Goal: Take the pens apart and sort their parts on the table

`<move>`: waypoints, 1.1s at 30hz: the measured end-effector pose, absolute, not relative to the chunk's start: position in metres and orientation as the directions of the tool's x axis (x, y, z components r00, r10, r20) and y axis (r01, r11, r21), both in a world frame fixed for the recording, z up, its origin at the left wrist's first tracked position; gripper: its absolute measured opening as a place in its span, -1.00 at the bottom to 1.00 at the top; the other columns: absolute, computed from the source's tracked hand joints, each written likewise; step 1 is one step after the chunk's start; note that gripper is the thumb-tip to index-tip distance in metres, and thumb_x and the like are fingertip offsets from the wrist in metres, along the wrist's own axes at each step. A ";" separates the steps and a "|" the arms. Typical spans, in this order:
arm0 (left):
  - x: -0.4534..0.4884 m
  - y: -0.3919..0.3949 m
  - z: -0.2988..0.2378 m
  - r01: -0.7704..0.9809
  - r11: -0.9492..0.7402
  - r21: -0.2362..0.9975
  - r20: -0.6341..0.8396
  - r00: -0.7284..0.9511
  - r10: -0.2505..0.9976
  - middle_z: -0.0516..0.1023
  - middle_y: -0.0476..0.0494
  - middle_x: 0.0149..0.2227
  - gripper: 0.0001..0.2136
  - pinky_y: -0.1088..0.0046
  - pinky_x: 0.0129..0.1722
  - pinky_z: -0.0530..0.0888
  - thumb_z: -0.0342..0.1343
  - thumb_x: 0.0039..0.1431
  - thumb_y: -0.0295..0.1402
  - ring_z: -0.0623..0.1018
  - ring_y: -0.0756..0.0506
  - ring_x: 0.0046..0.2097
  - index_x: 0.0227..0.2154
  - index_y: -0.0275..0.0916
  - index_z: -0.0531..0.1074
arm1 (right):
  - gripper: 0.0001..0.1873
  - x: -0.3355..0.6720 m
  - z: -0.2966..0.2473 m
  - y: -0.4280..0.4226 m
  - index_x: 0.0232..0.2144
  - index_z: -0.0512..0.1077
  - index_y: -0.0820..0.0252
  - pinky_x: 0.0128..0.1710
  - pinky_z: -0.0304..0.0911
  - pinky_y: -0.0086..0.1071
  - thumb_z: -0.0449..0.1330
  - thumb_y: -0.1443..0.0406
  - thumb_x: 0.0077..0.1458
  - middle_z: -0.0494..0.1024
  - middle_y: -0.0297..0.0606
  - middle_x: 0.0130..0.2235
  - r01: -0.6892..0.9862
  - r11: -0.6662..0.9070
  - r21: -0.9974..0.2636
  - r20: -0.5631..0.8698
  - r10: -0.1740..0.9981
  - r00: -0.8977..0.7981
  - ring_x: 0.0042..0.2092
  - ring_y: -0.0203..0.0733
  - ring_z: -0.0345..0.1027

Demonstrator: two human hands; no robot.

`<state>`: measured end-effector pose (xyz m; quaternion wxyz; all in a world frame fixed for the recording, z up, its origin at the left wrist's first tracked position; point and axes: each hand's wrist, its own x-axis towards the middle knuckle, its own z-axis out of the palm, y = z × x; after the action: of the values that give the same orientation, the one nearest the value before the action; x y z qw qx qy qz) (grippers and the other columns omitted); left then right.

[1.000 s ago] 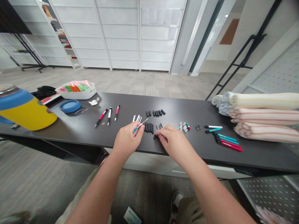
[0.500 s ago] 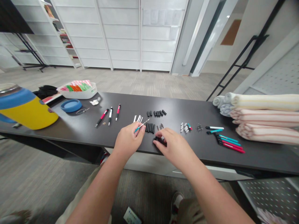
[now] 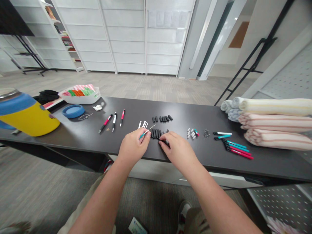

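Observation:
Between the thumb and fingers of my left hand (image 3: 133,143) is a thin pen refill (image 3: 149,129), blue at the hand and paler toward its tip, which points up and right. My right hand (image 3: 179,148) is closed at the near right end of a row of black pen tubes (image 3: 155,133). Its thumb and index finger pinch a black tube (image 3: 160,141), mostly hidden by the fingers. Beyond lies a row of shorter black pieces (image 3: 164,119). White thin sticks (image 3: 143,124) rest just past my left hand. Small grey parts (image 3: 167,131) are partly covered by my right hand.
To the right lie small white parts (image 3: 192,133), tiny metal pieces (image 3: 206,133), coloured pen barrels (image 3: 237,148) and rolled towels (image 3: 275,120). Leftward are assembled pens (image 3: 114,122), a blue lid (image 3: 73,111), a white basket (image 3: 95,96) and a yellow-blue jug (image 3: 29,113).
My right hand has moved slightly away from the table's near edge, bringing the black tube up to the end of the tube row. My left hand keeps the refill almost still.

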<state>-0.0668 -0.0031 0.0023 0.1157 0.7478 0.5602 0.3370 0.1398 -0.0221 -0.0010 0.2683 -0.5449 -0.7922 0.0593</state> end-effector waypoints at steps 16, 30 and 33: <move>-0.066 -0.004 0.004 0.759 -0.340 0.556 0.359 0.149 0.921 0.55 0.03 -0.43 -0.78 0.47 -0.34 0.26 0.06 0.42 -0.19 0.50 -0.04 -0.38 -0.27 -0.15 0.53 | -0.82 0.163 0.007 -0.009 -0.08 0.57 0.19 0.08 0.30 -0.12 0.19 0.39 0.34 0.62 -0.10 -0.06 0.885 0.386 -0.261 0.535 0.821 -0.201 -0.02 0.04 0.43; -0.065 -0.004 0.004 0.768 -0.343 0.541 0.361 0.157 0.919 0.57 -0.01 -0.41 -0.77 0.47 -0.34 0.27 0.05 0.42 -0.17 0.51 -0.06 -0.37 -0.27 -0.15 0.53 | -0.79 0.155 -0.005 -0.004 -0.10 0.65 0.11 0.11 0.34 0.00 0.21 0.31 0.33 0.54 -0.03 0.08 0.912 0.355 -0.207 0.473 0.852 -0.224 0.08 0.15 0.33; -0.065 -0.005 0.005 0.765 -0.337 0.550 0.356 0.151 0.922 0.57 0.00 -0.41 -0.76 0.47 -0.34 0.28 0.05 0.42 -0.17 0.50 -0.05 -0.38 -0.28 -0.15 0.53 | -0.79 0.155 -0.006 -0.005 -0.09 0.63 0.15 0.13 0.31 0.01 0.20 0.30 0.33 0.55 -0.02 0.05 0.923 0.315 -0.222 0.493 0.853 -0.173 0.07 0.15 0.34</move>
<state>-0.0653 -0.0047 0.0046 0.1203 0.7489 0.5631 0.3279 0.1554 -0.0052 -0.0062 0.2743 -0.5817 -0.7631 -0.0639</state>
